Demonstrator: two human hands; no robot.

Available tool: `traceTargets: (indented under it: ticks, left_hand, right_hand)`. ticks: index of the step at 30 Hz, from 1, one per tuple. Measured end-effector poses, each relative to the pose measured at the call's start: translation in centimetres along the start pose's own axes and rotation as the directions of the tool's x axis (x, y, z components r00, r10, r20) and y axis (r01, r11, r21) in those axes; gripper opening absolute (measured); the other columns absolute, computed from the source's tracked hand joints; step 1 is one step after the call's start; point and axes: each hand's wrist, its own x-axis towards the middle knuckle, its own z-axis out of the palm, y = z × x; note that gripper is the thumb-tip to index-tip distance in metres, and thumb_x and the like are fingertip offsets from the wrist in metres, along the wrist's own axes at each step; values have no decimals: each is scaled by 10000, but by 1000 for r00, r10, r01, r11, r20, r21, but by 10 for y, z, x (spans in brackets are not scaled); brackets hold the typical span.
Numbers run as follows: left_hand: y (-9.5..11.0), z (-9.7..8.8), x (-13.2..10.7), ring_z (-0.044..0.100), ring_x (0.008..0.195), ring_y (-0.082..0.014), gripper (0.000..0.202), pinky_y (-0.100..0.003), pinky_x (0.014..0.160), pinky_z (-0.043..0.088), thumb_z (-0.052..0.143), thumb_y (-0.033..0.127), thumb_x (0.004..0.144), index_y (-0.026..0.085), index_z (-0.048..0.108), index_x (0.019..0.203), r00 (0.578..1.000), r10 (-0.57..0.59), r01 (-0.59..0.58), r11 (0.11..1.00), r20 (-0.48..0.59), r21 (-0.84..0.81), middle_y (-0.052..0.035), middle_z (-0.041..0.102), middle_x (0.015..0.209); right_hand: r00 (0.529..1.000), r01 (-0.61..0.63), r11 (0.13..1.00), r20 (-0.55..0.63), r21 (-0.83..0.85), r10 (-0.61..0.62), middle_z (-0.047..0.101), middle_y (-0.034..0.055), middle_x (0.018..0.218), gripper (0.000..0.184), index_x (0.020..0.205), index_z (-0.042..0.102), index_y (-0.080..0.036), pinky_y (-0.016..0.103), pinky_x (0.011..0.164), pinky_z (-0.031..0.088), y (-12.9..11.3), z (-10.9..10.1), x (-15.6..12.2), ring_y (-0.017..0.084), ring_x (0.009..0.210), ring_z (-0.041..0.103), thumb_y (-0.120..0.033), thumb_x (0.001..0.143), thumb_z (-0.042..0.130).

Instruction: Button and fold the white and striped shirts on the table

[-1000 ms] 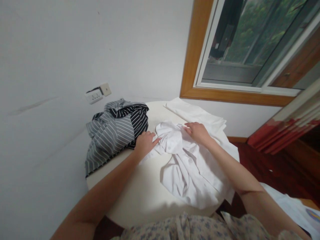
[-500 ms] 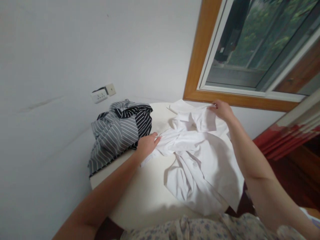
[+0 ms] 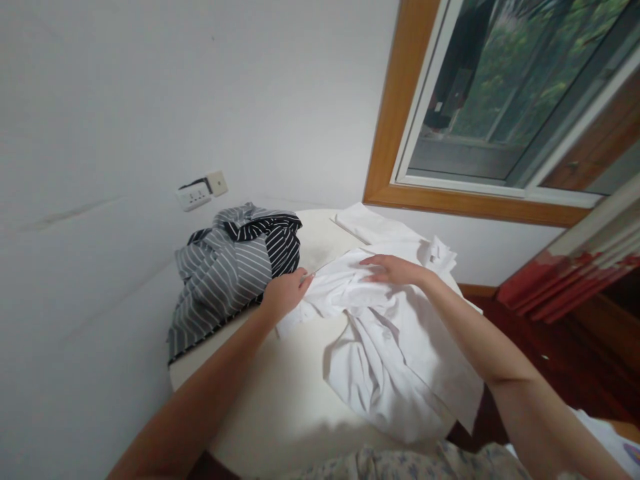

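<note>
a white shirt (image 3: 395, 353) is spread rumpled on the round table (image 3: 280, 400), its lower part hung over the near edge. its upper edge is pinched by the left hand (image 3: 283, 293), and the right hand (image 3: 393, 270) is laid flat on it, fingers extended. no fold is seen in it yet, so the work is judged barely begun; a striped heap (image 3: 225, 267) is left beside it.

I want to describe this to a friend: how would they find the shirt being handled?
Below the wood-framed window stands a round white table. On its right side lies a white shirt, with the left hand and right hand on it. Unlike the striped heap to its left and the folded white cloth behind, it is plain, rumpled and hangs over the table's edge.
</note>
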Motion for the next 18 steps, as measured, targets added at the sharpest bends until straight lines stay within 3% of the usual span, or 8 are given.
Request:
traceTargets:
  ticks: [2,5,9,12,13,16,18]
  left_hand:
    - [-8,-2,4,665,873,-228,434,-296,749,466,444,556,869,238,618,1109,998,39,-33,992,50,-121,-71,713,937]
    - [-22,-6,11,644,880,-203,510,-281,769,480,586,477,776,231,565,1222,984,163,-126,926,76,-355,-50,677,1011]
    - [-36,-8,17,607,785,-162,611,-275,731,491,602,380,748,209,478,1321,982,191,-163,842,0,-514,-32,632,979]
    - [-40,-12,19,588,744,-152,602,-285,726,500,606,381,748,199,480,1308,980,197,-164,799,-6,-579,-13,611,893]
    - [-39,-15,20,588,752,-155,573,-296,748,503,599,387,758,197,495,1289,979,205,-172,788,-13,-591,-7,602,863]
    - [-27,-30,27,589,863,-165,478,-330,863,489,556,387,806,201,527,1246,967,228,-250,762,-114,-597,-14,592,896]
    - [-9,-46,37,572,951,-167,467,-337,925,466,539,363,827,214,510,1269,946,244,-323,747,-212,-581,-24,588,982]
  right_hand:
    - [1000,-23,996,4,-87,23,603,142,1266,582,1278,578,-189,385,988,407,-5,11,1,281,1154,556,-504,795,655]
    - [1000,-16,990,-17,-140,14,685,140,1003,352,1020,708,-156,352,876,448,0,12,3,264,987,611,-434,813,656]
    - [981,57,998,-184,-3,-57,676,100,870,346,859,725,-167,305,810,456,14,-8,-1,205,866,611,-446,897,524]
    - [958,-3,999,-287,51,18,683,100,916,417,881,723,-166,304,809,459,22,-26,-11,203,867,614,-502,904,476]
    - [965,-37,997,-258,61,52,689,96,923,427,881,725,-169,306,805,462,23,-32,-14,207,864,618,-521,892,484]
    - [992,-125,988,-9,87,126,714,73,943,412,886,739,-197,317,820,476,22,-45,-18,225,878,634,-563,828,559]
    - [991,-134,984,29,113,132,705,68,1059,414,993,732,-222,336,896,464,15,-51,-10,239,981,623,-563,816,577]
